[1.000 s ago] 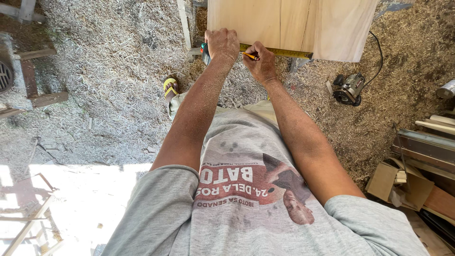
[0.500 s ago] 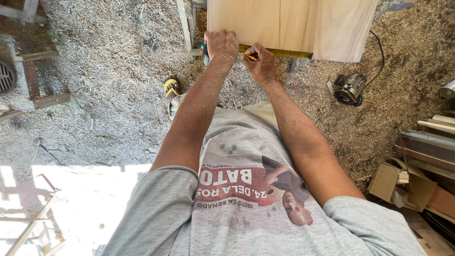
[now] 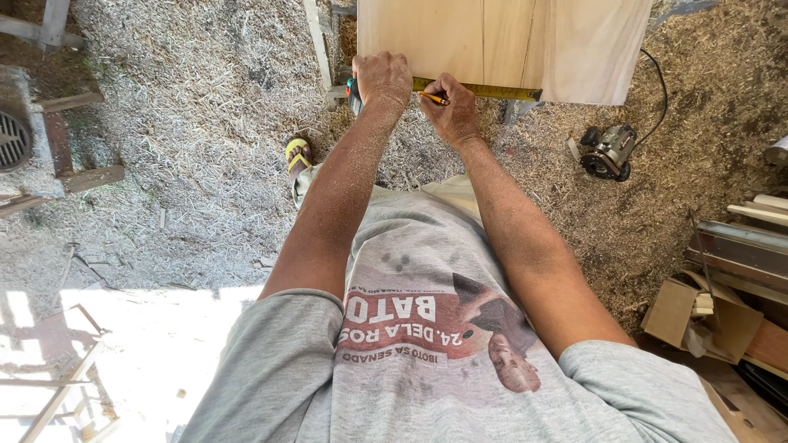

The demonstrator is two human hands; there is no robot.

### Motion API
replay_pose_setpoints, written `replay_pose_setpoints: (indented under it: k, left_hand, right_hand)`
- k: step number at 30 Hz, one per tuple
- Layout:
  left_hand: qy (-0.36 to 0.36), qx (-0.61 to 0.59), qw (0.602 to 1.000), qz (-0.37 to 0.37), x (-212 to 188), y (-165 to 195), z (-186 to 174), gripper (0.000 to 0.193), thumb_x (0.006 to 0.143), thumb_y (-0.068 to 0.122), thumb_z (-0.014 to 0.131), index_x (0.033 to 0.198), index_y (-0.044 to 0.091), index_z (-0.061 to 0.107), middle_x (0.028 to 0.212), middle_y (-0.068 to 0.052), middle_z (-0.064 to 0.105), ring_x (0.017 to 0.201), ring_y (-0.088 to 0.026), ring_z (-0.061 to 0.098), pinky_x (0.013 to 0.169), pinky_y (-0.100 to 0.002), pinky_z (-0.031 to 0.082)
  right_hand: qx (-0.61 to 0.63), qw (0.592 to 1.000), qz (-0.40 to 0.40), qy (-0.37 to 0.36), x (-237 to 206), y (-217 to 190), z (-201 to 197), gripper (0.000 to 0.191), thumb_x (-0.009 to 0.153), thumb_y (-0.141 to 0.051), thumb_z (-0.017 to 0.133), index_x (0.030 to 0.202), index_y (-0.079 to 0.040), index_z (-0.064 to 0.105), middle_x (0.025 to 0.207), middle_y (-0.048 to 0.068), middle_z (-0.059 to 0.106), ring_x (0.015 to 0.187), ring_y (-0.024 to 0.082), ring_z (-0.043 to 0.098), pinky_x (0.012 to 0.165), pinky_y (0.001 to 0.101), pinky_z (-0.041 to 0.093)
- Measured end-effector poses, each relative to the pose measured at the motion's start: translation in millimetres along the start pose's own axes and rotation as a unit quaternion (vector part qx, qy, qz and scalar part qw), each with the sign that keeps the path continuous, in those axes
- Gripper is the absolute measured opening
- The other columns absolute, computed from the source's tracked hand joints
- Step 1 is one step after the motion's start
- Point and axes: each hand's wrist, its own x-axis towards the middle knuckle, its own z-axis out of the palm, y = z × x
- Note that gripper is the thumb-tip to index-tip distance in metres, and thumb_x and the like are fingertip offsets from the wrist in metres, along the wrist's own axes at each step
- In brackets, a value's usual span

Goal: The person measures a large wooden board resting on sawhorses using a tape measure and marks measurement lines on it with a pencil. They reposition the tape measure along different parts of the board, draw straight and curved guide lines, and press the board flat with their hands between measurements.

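Note:
A pale wooden board (image 3: 509,41) lies across the top of the head view. Along its near edge runs a yellow measuring tape (image 3: 484,89). My left hand (image 3: 382,78) grips the tape's dark green case (image 3: 354,92) at the board's near left corner. My right hand (image 3: 450,102) holds a yellow pencil (image 3: 432,98) with its tip against the tape and the board's edge. Both forearms are dusted with sawdust.
Wood shavings cover the ground (image 3: 205,148). A corded power tool (image 3: 606,152) lies on the shavings to the right. Cardboard and stacked planks (image 3: 730,279) sit at the right edge. My foot in a yellow sandal (image 3: 298,154) is below the board. Wooden blocks (image 3: 74,156) lie at left.

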Motion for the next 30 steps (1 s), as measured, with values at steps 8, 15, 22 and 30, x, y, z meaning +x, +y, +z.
replay_pose_setpoints:
  k: [8,15,22,30]
  left_hand:
    - [0.026,-0.001,1.0,0.006,11.0,2.0,13.4,0.027,0.104,0.029,0.056,0.125,0.015,0.065,0.1,-0.008,0.068,0.096,-0.021,0.068,0.089,-0.043,0.045]
    - [0.034,-0.032,0.999,-0.004,13.4,3.4,7.3,0.023,0.102,0.029,0.059,0.119,0.018,0.069,0.103,-0.006,0.071,0.101,-0.02,0.068,0.094,-0.042,0.043]
    - [0.067,-0.033,0.997,-0.004,9.8,4.7,-3.6,0.02,0.101,0.027,0.059,0.114,0.018,0.071,0.102,-0.004,0.072,0.101,-0.021,0.07,0.09,-0.043,0.045]
    - [0.053,-0.029,0.997,0.038,9.0,0.7,-15.2,0.024,0.104,0.029,0.058,0.119,0.013,0.068,0.102,-0.006,0.071,0.095,-0.019,0.07,0.085,-0.044,0.05]
  right_hand:
    - [-0.006,1.0,-0.004,0.005,2.3,-2.3,-0.8,0.024,0.092,-0.006,0.08,0.091,-0.005,0.056,0.088,0.006,0.072,0.085,0.012,0.073,0.076,0.0292,0.061]
    - [0.017,0.999,0.027,0.005,5.1,-4.2,-7.5,0.024,0.093,-0.01,0.08,0.091,-0.008,0.056,0.091,0.004,0.072,0.086,0.01,0.072,0.077,0.0276,0.063]
    - [-0.013,1.0,0.015,0.008,8.1,1.2,-5.9,0.025,0.094,-0.011,0.081,0.092,-0.009,0.057,0.09,0.003,0.073,0.085,0.01,0.073,0.075,0.0283,0.063]
    - [-0.029,0.999,0.016,-0.007,3.8,-2.1,-33.7,0.021,0.091,-0.017,0.081,0.087,-0.011,0.061,0.083,0.004,0.07,0.073,0.011,0.067,0.063,0.0277,0.059]
